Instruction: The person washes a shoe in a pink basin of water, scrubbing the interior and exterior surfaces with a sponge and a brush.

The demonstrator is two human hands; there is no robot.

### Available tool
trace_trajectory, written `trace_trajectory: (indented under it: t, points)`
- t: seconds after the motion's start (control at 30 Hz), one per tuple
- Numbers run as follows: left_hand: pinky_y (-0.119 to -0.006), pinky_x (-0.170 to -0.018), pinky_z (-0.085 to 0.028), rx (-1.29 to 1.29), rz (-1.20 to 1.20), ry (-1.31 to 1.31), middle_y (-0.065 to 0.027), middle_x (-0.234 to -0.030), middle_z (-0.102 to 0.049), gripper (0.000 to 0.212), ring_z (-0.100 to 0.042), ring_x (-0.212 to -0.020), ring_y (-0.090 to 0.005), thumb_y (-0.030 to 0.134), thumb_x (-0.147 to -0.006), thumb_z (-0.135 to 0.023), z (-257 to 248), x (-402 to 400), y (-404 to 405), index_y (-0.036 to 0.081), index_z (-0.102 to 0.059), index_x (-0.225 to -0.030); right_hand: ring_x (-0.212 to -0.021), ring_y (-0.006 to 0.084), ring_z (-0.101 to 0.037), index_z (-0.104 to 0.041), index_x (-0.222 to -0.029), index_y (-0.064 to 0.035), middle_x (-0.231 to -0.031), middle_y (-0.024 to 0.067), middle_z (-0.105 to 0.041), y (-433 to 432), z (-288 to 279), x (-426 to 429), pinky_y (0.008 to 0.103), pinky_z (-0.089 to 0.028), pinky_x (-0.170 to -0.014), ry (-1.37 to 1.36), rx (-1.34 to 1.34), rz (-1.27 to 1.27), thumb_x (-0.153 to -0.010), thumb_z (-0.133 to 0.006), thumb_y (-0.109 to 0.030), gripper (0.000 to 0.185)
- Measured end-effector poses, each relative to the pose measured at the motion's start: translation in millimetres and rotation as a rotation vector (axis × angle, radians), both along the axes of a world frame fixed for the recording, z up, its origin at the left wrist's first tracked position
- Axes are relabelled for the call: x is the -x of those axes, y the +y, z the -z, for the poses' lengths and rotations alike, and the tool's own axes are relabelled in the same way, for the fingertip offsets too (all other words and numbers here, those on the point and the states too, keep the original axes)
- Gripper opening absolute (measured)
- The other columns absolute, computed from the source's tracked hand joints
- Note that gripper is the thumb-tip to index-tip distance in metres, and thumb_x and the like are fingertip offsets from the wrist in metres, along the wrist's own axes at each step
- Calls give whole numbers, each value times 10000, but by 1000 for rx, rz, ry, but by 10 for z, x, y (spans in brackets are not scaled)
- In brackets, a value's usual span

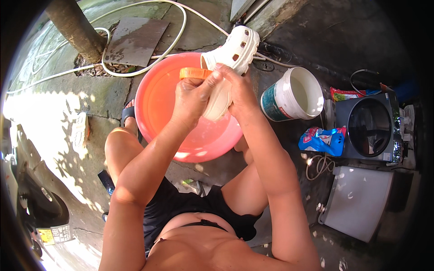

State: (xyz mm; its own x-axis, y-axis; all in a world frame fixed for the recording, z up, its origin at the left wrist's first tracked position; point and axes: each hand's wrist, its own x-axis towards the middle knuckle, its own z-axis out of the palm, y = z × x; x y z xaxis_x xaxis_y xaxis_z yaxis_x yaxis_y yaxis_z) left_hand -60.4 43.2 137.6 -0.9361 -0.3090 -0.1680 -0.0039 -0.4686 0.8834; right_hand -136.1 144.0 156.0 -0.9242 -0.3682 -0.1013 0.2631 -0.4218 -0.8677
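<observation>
My right hand [239, 88] grips a cream-white foam clog [234, 47] with square vent holes, its toe pointing away from me. In my left hand [193, 98] is an orange brush [194, 73], held by its block against the near side of the clog. The brush's bristles are hidden from view. Both hands and the clog are over a pink plastic basin [152, 137], which holds water and stands between my legs. A white plastic bucket [283, 98] with a teal label is to the right of the basin.
A white hose [185, 23] loops past a tree trunk [76, 30] and a flat slab [135, 40]. On the right are a blue detergent pouch [322, 142], a dark washing machine [346, 135] and a pale panel [357, 200]. A shoe [80, 130] lies in sunlight at left.
</observation>
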Motion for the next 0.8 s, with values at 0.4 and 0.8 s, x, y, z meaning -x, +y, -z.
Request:
trace_trajectory:
  t: [0.4, 0.8]
  points:
    - [-313, -618, -535, -344, -188, -122, -54, -846, -659, 296, -616, -695, -124, 283, -1083, -544, -101, 55, -152, 14, -645, -1009, -1211, 217, -583, -196, -1571, -87, -1356, 124, -514, -46, 171, -117, 374, -526, -1011, 380, -59, -83, -863, -670, 49, 863]
    - [-319, -790, -578, -365, -196, 37, -108, -1005, -716, 244, -679, -837, -156, 197, -1075, -553, 4, 57, -254, -20, -664, -1091, -1313, 268, -507, -21, -1597, -42, -1474, 181, -410, -98, 260, -265, 397, -473, -1090, 516, -163, 32, -886, -768, -82, 1033]
